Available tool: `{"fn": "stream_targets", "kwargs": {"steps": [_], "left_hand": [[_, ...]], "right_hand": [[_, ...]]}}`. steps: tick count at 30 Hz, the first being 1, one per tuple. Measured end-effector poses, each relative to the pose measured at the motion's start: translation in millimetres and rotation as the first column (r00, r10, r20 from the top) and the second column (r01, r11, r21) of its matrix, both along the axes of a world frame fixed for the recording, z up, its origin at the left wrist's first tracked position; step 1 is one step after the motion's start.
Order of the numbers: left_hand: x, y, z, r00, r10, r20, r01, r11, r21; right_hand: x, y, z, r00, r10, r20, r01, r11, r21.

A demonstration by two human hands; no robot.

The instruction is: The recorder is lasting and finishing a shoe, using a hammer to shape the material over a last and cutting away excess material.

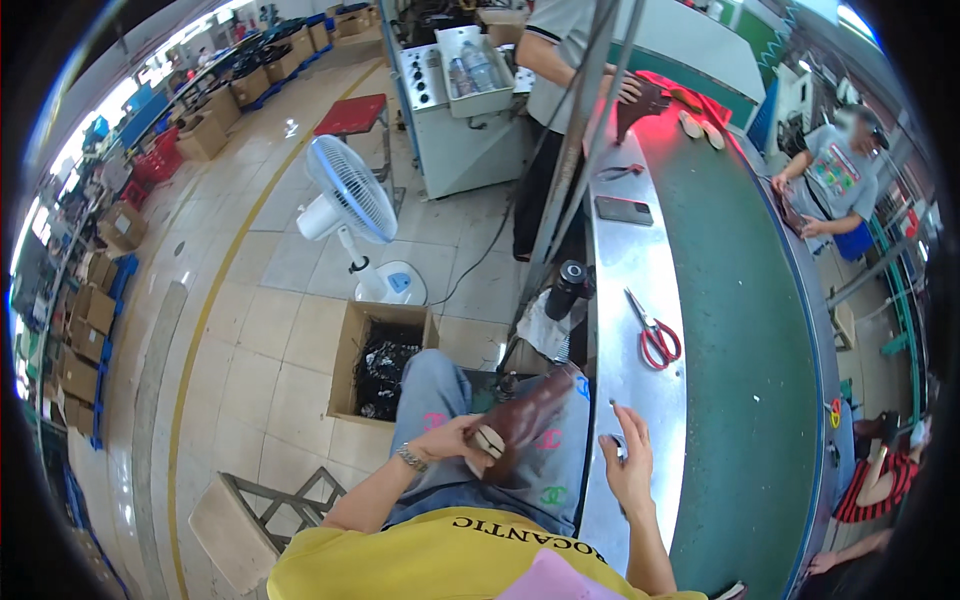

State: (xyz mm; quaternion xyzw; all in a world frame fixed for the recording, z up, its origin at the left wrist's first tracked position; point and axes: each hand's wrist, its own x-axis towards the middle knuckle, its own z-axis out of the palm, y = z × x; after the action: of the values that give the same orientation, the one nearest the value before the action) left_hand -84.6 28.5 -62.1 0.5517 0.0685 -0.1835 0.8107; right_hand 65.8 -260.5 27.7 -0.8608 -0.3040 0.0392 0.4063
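Over my lap, my left hand [447,442] is closed around the lower end of a brown leather boot [528,418]. A cream-coloured piece [487,441] shows at that end, beside my fingers. The boot's shaft slants up and to the right across my jeans, its far end slightly blurred. My right hand [630,458] hovers at or just over the metal strip [640,250] on my right, thumb and fingers apart. A small dark speck sits by its fingertips; what it is I cannot make out. Farther along the strip lie red-handled scissors [657,338].
A green conveyor belt [740,330] runs beyond the strip. A phone [623,210] and pliers [620,172] lie farther up. A dark bottle [567,290] stands by a metal post. On the floor are a cardboard box [345,365] and a fan [350,205]. Co-workers stand or sit around the belt.
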Motion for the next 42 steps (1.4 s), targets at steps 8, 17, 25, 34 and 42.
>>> {"fn": "stream_targets", "kwargs": {"steps": [8,17,25,34,42], "left_hand": [[-10,29,67,0.895,0.385,-0.223,-0.309,0.899,0.312],[20,16,77,0.919,0.377,-0.115,-0.291,0.847,0.445],[35,-6,45,0.948,0.319,0.015,-0.270,0.775,0.571],[46,1,45,0.868,0.332,0.371,-0.497,0.604,0.623],[91,18,45,0.774,0.425,0.470,-0.633,0.532,0.561]], "right_hand": [[-47,-86,-78,0.959,-0.281,0.021,0.249,0.812,-0.528],[-46,-94,-94,0.940,-0.337,0.053,0.308,0.772,-0.556],[-42,-100,-88,0.914,-0.403,-0.051,0.309,0.770,-0.558],[-26,-29,-5,0.345,-0.146,-0.927,0.357,0.934,-0.014],[-13,67,65,0.174,0.072,-0.982,0.179,0.978,0.104]]}}
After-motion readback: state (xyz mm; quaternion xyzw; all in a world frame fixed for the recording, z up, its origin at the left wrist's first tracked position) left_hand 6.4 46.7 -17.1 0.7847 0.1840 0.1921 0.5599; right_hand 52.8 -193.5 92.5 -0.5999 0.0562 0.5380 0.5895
